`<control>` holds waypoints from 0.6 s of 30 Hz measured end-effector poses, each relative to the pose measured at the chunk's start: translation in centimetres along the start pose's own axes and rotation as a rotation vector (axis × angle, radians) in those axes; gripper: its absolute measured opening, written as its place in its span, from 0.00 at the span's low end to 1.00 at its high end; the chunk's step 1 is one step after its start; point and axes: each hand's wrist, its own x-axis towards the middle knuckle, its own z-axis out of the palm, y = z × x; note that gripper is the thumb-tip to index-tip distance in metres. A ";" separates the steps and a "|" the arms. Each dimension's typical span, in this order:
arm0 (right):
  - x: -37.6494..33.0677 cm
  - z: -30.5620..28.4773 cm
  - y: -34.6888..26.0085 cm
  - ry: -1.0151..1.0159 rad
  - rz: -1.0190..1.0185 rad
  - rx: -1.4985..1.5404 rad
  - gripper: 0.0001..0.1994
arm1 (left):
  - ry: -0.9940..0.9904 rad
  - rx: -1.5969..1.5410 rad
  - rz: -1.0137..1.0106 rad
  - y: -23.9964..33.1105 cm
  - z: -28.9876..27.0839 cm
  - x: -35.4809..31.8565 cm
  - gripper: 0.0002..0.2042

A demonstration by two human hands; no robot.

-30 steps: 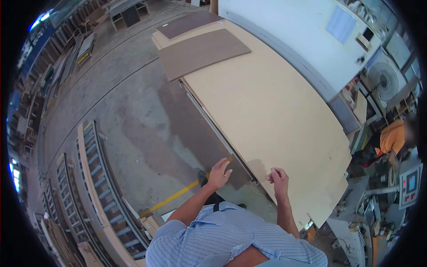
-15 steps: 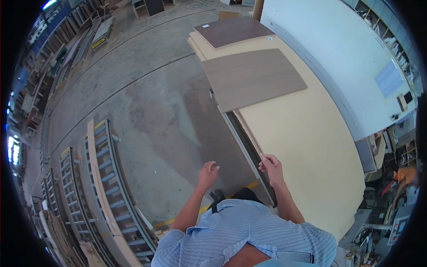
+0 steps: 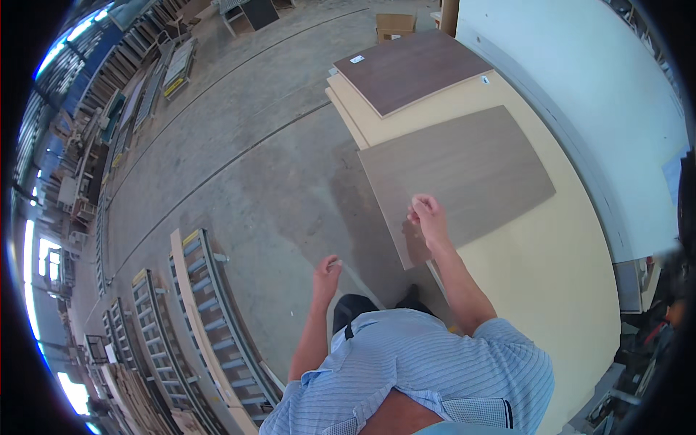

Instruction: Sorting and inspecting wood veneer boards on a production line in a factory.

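My right hand (image 3: 428, 216) is above the near left part of a grey-brown wood-grain panel (image 3: 464, 174), its fingers curled in, and a shadow falls on the panel below. Whether something small sits in those fingers is hidden. My left hand (image 3: 328, 274) hangs over the floor, thumb and fingers drawn together around a small pale bit too tiny to name. The panel lies on a stack of large cream boards (image 3: 544, 268). Farther back on the same stack rests a dark brown panel (image 3: 413, 69) with a white label.
Roller conveyors (image 3: 217, 312) stand on the floor to the left, one with a long wooden strip on it. A tall white board (image 3: 565, 94) rises along the stack's right side. Beyond the stack is a cardboard box (image 3: 395, 25). Concrete floor (image 3: 254, 188) stretches ahead.
My right hand has moved forward from the stack's left edge to above the grey-brown panel. My body has come closer to the panels. The left hand stays low over the floor.
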 end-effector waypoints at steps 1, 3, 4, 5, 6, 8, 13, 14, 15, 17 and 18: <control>1.9 1.0 -0.3 0.009 -0.010 -0.007 0.12 | -0.011 0.006 -0.002 0.0 -0.6 2.1 0.19; 5.6 3.0 -0.4 0.039 -0.014 -0.026 0.12 | 0.003 -0.320 -0.117 -0.4 -2.0 6.4 0.18; 6.9 3.9 -0.3 0.065 -0.026 -0.050 0.12 | -0.012 -0.316 -0.119 -0.7 -2.7 8.7 0.18; 8.4 4.7 0.1 0.080 -0.024 -0.050 0.12 | -0.017 -0.370 -0.152 -0.6 -3.6 11.2 0.18; 9.7 5.1 0.6 0.122 -0.035 -0.075 0.13 | -0.026 -0.424 -0.185 -0.5 -4.3 13.9 0.18; 11.7 6.3 1.4 0.182 -0.042 -0.109 0.14 | -0.047 -0.429 -0.166 -0.4 -5.8 19.7 0.18; 16.1 9.1 -0.1 0.354 0.009 -0.148 0.17 | -0.061 -0.512 -0.052 3.9 -8.2 36.5 0.17; 17.1 9.8 -0.4 0.367 0.009 -0.153 0.17 | -0.071 -0.523 -0.021 4.8 -8.5 39.8 0.16; 18.1 10.1 -0.4 0.402 -0.015 -0.183 0.17 | -0.082 -0.534 0.010 5.7 -8.5 42.8 0.16; 20.5 11.4 -0.5 0.435 -0.030 -0.207 0.18 | -0.066 -0.533 0.050 8.0 -8.9 48.3 0.15; 21.4 11.5 -0.8 0.476 -0.020 -0.219 0.19 | -0.052 -0.537 0.096 9.4 -8.5 50.7 0.15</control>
